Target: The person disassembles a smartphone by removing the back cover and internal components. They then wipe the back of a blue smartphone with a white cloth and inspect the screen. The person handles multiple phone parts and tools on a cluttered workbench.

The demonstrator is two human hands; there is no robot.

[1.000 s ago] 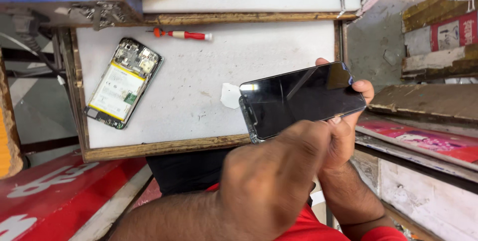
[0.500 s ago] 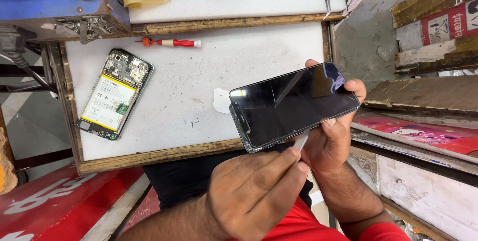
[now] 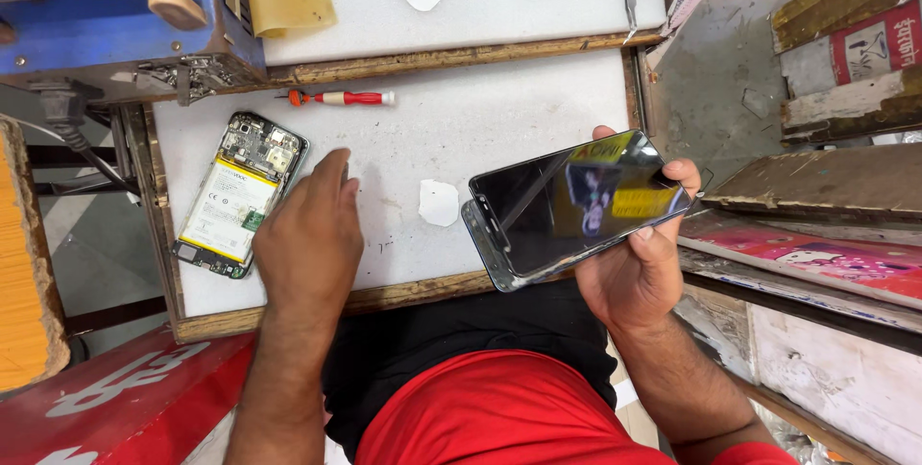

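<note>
Your right hand grips a dark-screened phone by its edges, tilted, off the white work board's 4 o'clock corner. Your left hand rests palm down on the board, fingers loosely together, holding nothing, just beside an opened phone body at its 9 o'clock. A red screwdriver lies at 12 o'clock.
</note>
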